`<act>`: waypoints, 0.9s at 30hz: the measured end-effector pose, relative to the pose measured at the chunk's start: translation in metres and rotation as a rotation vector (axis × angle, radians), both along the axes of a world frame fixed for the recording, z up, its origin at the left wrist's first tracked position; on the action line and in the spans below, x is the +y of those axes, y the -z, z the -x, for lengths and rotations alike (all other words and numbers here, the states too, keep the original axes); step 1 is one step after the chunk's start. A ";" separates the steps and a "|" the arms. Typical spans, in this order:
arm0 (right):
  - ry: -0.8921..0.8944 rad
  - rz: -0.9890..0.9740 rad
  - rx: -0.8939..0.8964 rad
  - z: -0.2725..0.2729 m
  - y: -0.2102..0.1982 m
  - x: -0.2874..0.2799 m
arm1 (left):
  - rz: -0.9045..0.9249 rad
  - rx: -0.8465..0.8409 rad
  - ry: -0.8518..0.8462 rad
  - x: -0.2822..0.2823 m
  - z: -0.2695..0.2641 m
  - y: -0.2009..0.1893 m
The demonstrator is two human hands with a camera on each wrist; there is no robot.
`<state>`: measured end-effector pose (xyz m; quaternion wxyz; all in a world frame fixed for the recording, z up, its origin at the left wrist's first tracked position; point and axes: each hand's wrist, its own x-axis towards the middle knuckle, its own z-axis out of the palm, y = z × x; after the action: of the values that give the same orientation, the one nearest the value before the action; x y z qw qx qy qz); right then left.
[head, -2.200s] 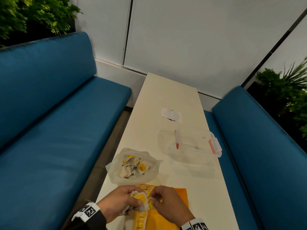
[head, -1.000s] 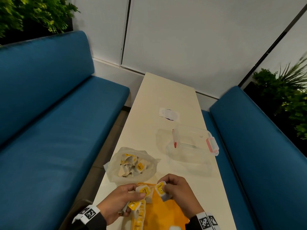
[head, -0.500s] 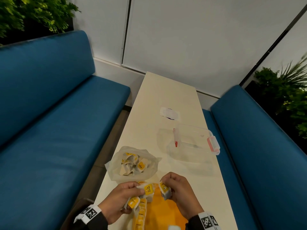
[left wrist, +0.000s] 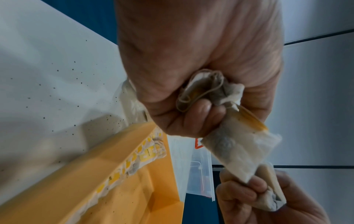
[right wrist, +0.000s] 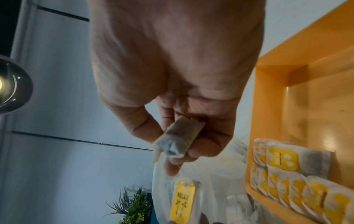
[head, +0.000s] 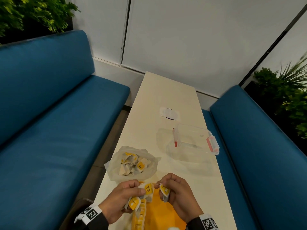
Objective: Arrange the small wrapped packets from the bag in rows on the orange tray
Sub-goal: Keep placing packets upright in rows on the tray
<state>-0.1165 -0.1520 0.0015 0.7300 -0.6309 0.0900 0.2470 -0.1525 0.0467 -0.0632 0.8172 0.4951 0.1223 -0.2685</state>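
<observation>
The orange tray (head: 163, 211) lies at the table's near end with a row of yellow-tagged packets (head: 140, 213) along its left side, also seen in the right wrist view as the packet row (right wrist: 296, 194). Behind it sits the open plastic bag (head: 114, 170) holding several more packets. My left hand (head: 141, 190) grips a bunch of packets (left wrist: 237, 150) above the tray's far left corner. My right hand (head: 163, 188) pinches one packet (right wrist: 180, 136) just to the right. A thin string runs between the two hands.
A clear lidded box (head: 192, 141) with pink latches stands mid-table on the right, a red pen (head: 175, 138) at its left wall. A white wrapper (head: 169, 112) lies farther back. Blue benches (head: 58, 130) flank the narrow table (head: 207, 188).
The hands, joined over the bunch of packets earlier, have drawn apart. My right hand has pulled one packet off to the right while my left keeps the rest.
</observation>
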 end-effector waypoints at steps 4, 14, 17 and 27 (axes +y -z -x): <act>-0.001 -0.021 0.037 -0.002 0.003 -0.003 | 0.007 -0.005 0.013 0.001 -0.001 0.001; -0.171 0.203 0.008 0.001 -0.003 0.001 | -0.016 -0.009 0.014 0.000 -0.002 0.002; -0.190 0.336 -0.075 0.004 -0.004 0.004 | 0.007 -0.007 0.004 0.001 -0.002 0.002; -0.155 0.534 -0.259 0.010 -0.006 0.016 | 0.039 -0.025 -0.017 -0.003 0.000 -0.003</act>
<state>-0.1264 -0.1358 0.0076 0.5226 -0.8318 0.0098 0.1871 -0.1525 0.0440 -0.0598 0.8304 0.4813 0.1111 -0.2577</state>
